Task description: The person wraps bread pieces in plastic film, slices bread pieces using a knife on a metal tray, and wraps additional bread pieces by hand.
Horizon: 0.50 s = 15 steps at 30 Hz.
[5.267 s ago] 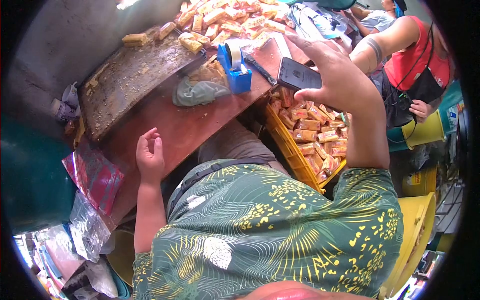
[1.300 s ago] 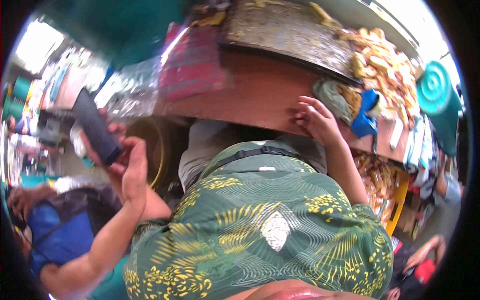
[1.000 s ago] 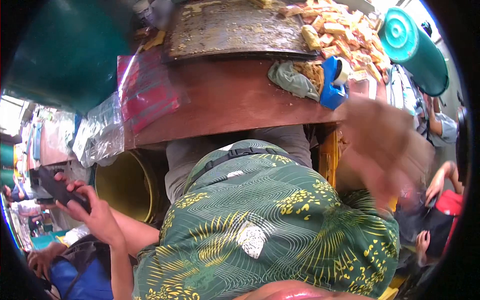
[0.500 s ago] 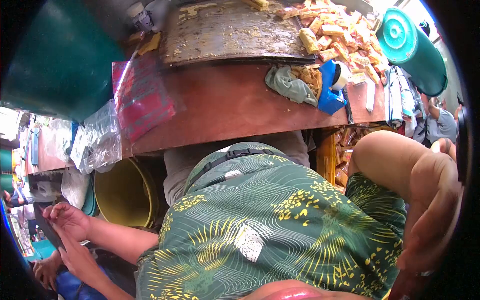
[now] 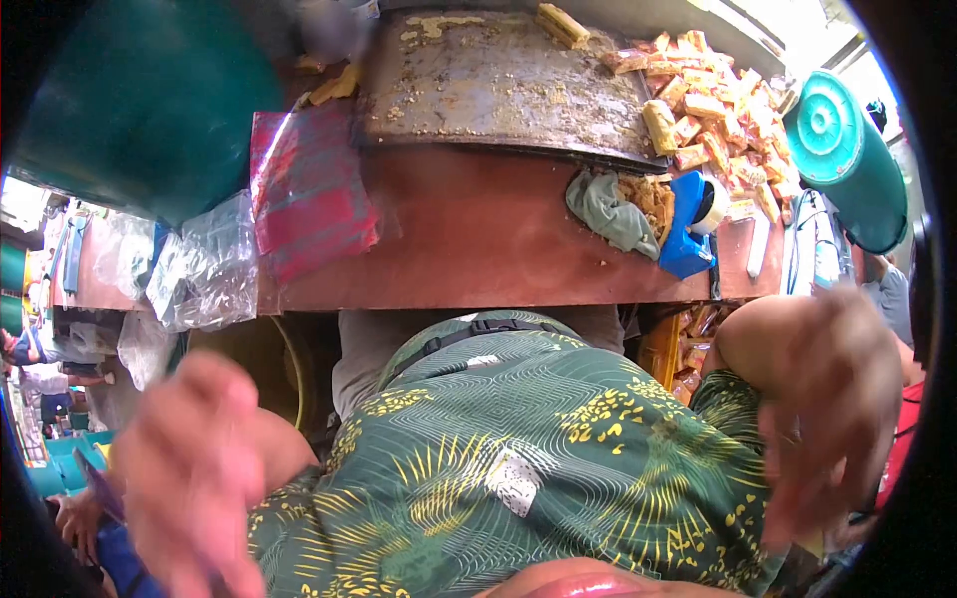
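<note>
Left hand up at lower left, in front of the shirt sleeve, heavily motion-blurred; fingers point mostly down, can't tell how wide they are or if anything is in the grip. Slim flat item just beside it on the outer side, partly hidden; contact unclear. Another person's hand near that item, at the frame edge.

Right hand raised at far right, arm bent, also blurred; spread and grip can't be told. Near that arm, below the desk edge: yellow crate with wrapped pieces inside, partly covered by the arm.

On desk: crumb-covered tray at the back, one loose bar at its far edge. Pile of wrapped bars right of tray. In front of pile: blue tape dispenser with tape roll, grey-green cloth to its left, crumbly yellow-brown matter between the two. White strip right of dispenser. Red printed plastic flat on left part, clear plastic bag beside it, draped over front edge. Big teal drum upper left; teal lidded bin upper right, tilted in view.
</note>
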Motion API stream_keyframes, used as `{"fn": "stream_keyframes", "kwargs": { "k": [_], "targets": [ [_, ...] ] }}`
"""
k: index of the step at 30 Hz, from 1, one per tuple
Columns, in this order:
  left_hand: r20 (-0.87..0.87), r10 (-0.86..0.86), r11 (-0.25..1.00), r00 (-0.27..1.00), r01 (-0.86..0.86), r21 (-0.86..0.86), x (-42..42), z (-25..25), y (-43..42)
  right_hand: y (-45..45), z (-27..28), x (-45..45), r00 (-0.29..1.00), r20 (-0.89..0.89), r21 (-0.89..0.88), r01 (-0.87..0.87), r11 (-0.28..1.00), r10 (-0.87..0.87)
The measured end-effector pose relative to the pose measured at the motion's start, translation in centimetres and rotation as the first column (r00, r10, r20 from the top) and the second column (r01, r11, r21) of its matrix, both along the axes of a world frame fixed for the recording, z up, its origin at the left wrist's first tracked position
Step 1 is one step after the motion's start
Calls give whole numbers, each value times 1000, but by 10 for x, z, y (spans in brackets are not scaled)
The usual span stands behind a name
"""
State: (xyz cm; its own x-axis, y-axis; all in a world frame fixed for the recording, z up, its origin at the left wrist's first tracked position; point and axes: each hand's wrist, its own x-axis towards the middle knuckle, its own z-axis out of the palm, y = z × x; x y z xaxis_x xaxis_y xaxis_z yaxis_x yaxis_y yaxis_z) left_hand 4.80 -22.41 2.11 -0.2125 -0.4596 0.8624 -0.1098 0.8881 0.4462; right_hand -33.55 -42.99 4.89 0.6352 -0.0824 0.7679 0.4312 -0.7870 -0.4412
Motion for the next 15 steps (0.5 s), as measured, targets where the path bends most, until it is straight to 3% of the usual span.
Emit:
{"fn": "stream_keyframes", "kwargs": {
  "k": [2,3,5,6,7,8,9,10,12,14,15],
  "targets": [
    [-148,-183,980,972,168,-107,-10,10,3,-33,-4,4,977,-169,71,143,987,-129],
    [-217,-279,958,936,256,-126,-15,15,5,-81,-9,12,912,-328,16,266,964,-246],
    [-149,-423,902,894,431,23,-44,56,-34,-176,-18,29,653,-606,-215,416,884,-454],
    [-116,-555,832,824,552,-60,-36,46,-46,-203,-28,33,503,-771,-54,561,826,-391],
    [-66,-669,741,740,658,-135,-25,24,-57,-222,-33,50,314,-851,-96,694,713,-421],
    [-88,-625,780,776,615,-120,-26,27,-59,-264,-63,44,436,-808,-20,651,759,-395],
    [-108,-579,815,808,571,-101,-28,30,-61,-314,-100,37,454,-787,-6,671,741,-417],
    [-127,-533,846,837,527,-80,-30,33,-62,-325,-107,46,320,-757,-256,657,709,-570],
    [-342,-79,985,936,127,120,-68,51,-43,-359,-134,55,316,-664,-409,606,683,-678],
    [-245,-112,985,963,141,102,-55,49,-47,-376,-148,68,102,-688,-517,626,584,-719],
    [-162,-144,981,976,162,106,-44,47,-50,-389,-158,64,75,-689,-537,615,577,-721]
  ]
}}
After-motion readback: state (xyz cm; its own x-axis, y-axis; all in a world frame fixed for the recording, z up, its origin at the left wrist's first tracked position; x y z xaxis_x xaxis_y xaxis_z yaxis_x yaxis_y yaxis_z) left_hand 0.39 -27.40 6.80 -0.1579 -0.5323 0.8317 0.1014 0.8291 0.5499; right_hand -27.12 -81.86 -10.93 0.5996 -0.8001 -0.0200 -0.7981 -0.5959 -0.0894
